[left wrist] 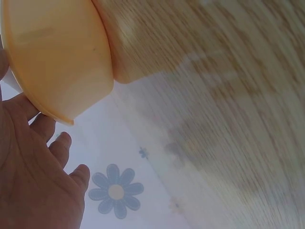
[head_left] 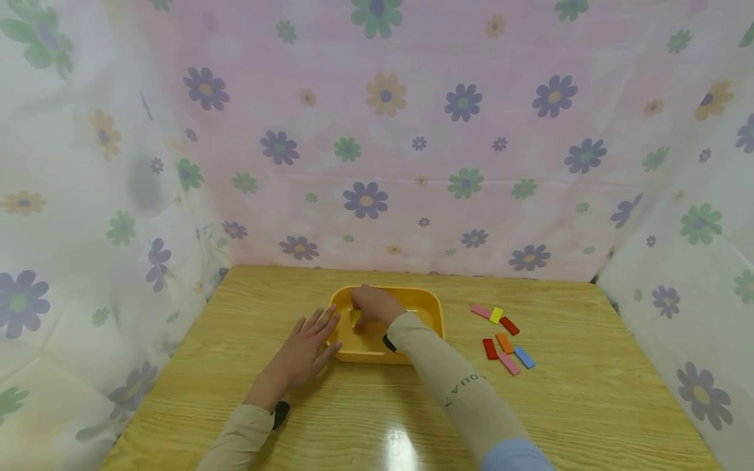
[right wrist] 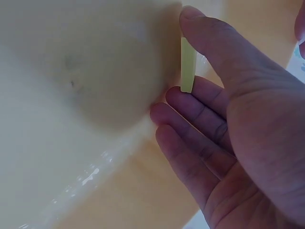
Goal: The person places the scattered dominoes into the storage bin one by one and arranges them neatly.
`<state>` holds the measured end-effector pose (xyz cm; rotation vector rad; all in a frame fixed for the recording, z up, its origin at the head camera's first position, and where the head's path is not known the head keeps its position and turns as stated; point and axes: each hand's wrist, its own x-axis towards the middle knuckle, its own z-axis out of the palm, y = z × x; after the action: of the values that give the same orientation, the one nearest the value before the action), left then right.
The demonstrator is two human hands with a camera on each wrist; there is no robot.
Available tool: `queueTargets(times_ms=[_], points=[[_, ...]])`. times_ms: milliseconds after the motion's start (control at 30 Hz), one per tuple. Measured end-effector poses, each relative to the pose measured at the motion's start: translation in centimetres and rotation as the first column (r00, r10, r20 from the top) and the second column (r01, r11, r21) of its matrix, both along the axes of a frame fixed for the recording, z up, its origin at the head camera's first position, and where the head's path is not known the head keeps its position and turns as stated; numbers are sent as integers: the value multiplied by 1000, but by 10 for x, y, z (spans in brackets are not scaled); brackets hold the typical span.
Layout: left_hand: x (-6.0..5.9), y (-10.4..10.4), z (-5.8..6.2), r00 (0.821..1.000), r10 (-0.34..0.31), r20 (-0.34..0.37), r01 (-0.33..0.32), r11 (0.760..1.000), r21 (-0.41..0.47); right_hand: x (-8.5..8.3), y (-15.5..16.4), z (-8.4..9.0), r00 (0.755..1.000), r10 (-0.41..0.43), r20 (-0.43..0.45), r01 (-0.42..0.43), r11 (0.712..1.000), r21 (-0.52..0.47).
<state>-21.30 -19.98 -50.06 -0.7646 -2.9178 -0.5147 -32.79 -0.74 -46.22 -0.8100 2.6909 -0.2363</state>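
A yellow-orange plastic tray (head_left: pixel 377 358) stands on the wooden table. My right hand (head_left: pixel 376 306) reaches down inside it and pinches a small flat yellow block (right wrist: pixel 188 67) between thumb and fingers. The block stands on edge in the right wrist view, near the tray's inner wall. At the tray's left side, my left hand (head_left: pixel 303 350) touches the rim with its fingers extended and spread. The left wrist view shows that hand's fingertips against the outside of the tray (left wrist: pixel 57 57).
Right of the tray lie several flat coloured blocks: pink (head_left: pixel 481 311), yellow (head_left: pixel 496 315) and red (head_left: pixel 509 325) in an upper row. Below them are red (head_left: pixel 490 348), orange (head_left: pixel 504 343), blue (head_left: pixel 524 357) and pink (head_left: pixel 509 364) ones. Flower-printed sheets (head_left: pixel 412 163) surround the table.
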Motion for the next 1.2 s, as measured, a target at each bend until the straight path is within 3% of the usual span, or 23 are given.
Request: queueTargets(times_ms=[500,867,1200], points=[[0,4,1,1000,-2,6,2,1000,3,-4,16,-3,998,10,58,-2,991,-131],[-1,3,1,1000,4,23,-3,1000,-8,-4,32,4,994,76,81,-61,982,-181],[0,4,1,1000,10,16,-10,1000,0,-1,58,24,993,93,71,-61,930,-363]])
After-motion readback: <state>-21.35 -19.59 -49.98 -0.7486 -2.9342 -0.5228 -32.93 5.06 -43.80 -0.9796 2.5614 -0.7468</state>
